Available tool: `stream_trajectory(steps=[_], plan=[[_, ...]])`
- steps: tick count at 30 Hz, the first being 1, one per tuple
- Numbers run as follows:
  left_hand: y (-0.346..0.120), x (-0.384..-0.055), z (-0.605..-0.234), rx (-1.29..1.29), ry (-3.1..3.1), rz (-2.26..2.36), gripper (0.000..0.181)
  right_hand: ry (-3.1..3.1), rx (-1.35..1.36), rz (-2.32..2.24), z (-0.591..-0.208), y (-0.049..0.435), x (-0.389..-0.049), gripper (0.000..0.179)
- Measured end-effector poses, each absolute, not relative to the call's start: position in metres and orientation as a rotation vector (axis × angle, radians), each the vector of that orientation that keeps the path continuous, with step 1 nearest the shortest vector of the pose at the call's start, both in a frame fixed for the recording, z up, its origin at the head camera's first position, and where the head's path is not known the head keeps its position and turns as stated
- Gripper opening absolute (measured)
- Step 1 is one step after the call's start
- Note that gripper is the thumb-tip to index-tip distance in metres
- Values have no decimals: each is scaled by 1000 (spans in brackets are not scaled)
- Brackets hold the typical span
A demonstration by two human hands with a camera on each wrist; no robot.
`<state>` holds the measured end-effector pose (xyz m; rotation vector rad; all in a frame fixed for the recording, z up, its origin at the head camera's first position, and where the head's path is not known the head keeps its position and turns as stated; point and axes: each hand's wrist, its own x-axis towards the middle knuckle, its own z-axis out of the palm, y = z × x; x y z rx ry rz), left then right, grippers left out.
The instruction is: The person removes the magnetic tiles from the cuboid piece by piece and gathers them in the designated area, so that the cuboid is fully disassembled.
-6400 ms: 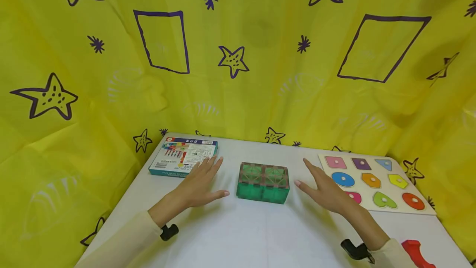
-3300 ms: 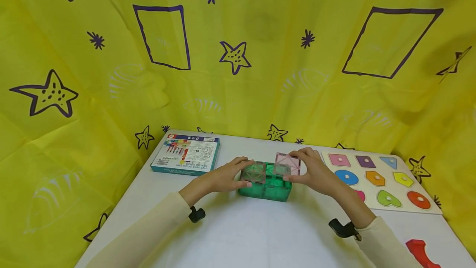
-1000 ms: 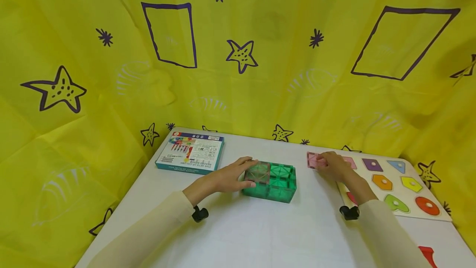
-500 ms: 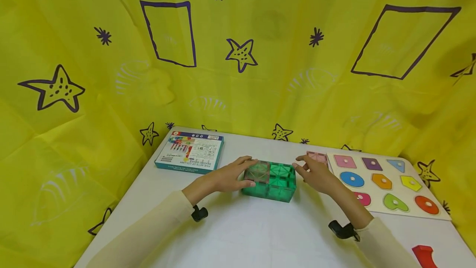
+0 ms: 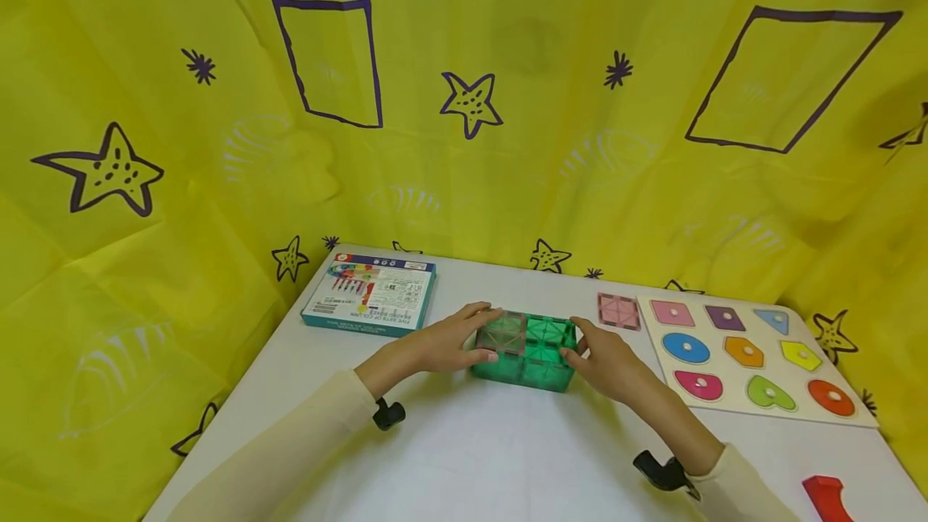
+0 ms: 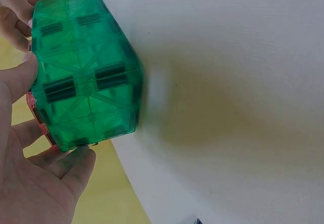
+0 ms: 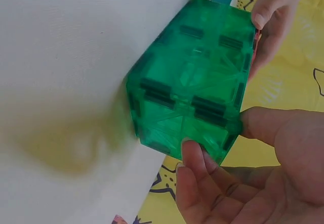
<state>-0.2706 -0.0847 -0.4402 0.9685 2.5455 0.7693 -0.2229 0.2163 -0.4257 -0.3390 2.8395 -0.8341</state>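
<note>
A box of translucent green magnetic tiles [image 5: 538, 373] stands mid-table in the head view. One pink magnetic tile [image 5: 500, 334] covers the left half of its top; on the right half the green shows uncovered. My left hand [image 5: 438, 344] holds the left end, thumb at the front edge and fingers at the back. At the right end my right hand [image 5: 607, 357] grips the box, its thumb on the near top edge and fingertips against the end wall in the right wrist view. A second pink tile [image 5: 619, 311] lies flat on the table behind the right hand.
A shape puzzle board [image 5: 784, 362] with knobbed pieces lies at the right, beside the loose pink tile. A flat bead box [image 5: 368, 295] sits at the back left. The red curved block [image 5: 825, 498] is at the near right. Yellow curtain [image 5: 536, 184] encloses the white table.
The right hand took the right pink tile off the box, laid it beside the puzzle board, released it and returned to the box's right end. The left hand came to the left end and stayed.
</note>
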Motion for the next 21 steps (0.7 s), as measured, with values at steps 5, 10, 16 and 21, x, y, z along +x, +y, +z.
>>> stream_trajectory(steps=[5,10,16,21], plan=[[-85,-272,-441,980,2540,770,78,2838,-344,-818,-422,216,-222,67],[-85,-273,-442,987,2532,782,79,2844,-347,-804,-419,216,-223,65],[-85,-272,-442,987,2537,778,79,2850,-346,-813,-418,216,-223,62],[-85,-272,-442,984,2533,780,78,2852,-329,-817,-417,218,-223,60]])
